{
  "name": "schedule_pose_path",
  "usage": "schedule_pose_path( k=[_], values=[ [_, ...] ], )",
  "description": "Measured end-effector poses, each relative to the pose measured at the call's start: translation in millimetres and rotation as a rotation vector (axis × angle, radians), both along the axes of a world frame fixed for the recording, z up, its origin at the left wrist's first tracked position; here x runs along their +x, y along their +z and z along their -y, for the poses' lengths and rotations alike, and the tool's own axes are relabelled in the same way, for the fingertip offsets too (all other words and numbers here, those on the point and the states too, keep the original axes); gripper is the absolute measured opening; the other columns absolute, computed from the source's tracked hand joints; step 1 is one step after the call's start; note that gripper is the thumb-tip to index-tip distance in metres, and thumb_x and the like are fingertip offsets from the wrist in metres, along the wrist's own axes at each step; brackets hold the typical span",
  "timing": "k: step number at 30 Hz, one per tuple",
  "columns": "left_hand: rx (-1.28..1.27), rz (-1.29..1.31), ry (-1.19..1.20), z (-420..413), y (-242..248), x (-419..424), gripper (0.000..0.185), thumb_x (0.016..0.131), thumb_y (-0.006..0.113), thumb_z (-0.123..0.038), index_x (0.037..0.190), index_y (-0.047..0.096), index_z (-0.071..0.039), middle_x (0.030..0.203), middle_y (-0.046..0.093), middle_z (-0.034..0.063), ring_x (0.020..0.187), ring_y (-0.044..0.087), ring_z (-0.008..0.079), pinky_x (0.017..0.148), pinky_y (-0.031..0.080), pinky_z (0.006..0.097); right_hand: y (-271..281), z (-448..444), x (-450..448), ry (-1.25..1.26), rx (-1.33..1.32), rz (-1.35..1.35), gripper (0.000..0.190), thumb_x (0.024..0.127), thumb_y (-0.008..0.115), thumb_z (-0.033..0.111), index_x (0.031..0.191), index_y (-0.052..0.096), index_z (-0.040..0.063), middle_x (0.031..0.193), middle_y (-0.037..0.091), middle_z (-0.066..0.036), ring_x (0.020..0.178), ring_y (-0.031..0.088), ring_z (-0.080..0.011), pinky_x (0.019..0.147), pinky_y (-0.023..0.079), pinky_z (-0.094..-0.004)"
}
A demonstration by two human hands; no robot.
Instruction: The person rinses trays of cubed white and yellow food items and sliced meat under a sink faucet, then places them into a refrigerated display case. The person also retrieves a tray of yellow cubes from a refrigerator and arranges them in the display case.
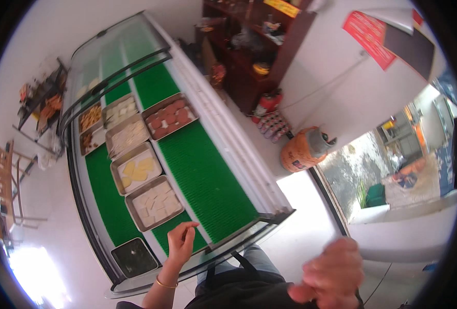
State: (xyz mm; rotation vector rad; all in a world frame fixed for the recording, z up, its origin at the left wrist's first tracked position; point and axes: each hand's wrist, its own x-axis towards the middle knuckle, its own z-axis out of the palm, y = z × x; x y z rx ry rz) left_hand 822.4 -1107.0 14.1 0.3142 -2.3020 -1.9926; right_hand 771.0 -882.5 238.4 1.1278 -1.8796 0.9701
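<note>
My left hand (182,241), with a bracelet at the wrist, hovers over the near end of a glass-lidded display case (228,143). Its fingers are curled, and I see nothing in them. Closest to it is a metal tray of white rectangular slices (155,206). Beyond that lie a tray of yellow slices (139,174), a tray of pale shreds (128,137) and a tray of white pieces (121,110). Round reddish patties fill another tray (170,116). Blurred and close to the camera, my right hand (331,270) is balled up beside my body, away from the case.
Green ribbed matting (209,177) lines the case, with a dark square tray (134,257) in its near left corner. An orange gas cylinder (304,150), packed cans (273,125) and a fire extinguisher (268,102) stand right. Wooden chairs (6,181) are at left.
</note>
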Motion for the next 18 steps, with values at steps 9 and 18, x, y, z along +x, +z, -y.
schedule_pose_path(
  k=[9, 18],
  values=[
    [-0.183, -0.207, -0.414, -192.9, 44.1, -43.6, 0.014, 0.082, 0.05, -0.001, 0.085, 0.063, 0.001, 0.053, 0.042, 0.0022, 0.047, 0.035, 0.0058, 0.043, 0.027, 0.0227, 32.4, -227.7, 46.2, -0.291, 0.155, -0.224, 0.053, 0.09, 0.047, 0.011, 0.138, 0.03, 0.025, 0.086, 0.06, -0.005, 0.059, 0.049, -0.0115, 0.048, 0.031, -0.0248],
    [-0.129, -0.15, -0.989, -468.6, 15.0, -83.0, 0.014, 0.081, 0.055, -0.011, 0.087, 0.064, -0.002, 0.052, 0.046, 0.0009, 0.047, 0.039, 0.0061, 0.045, 0.032, 0.0228, -53.1, -457.8, 63.3, -0.992, -0.203, 0.124, 0.025, 0.067, 0.067, 0.003, 0.091, 0.059, 0.005, 0.068, 0.055, -0.006, 0.055, 0.051, -0.0187, 0.05, 0.04, -0.0253]
  ],
)
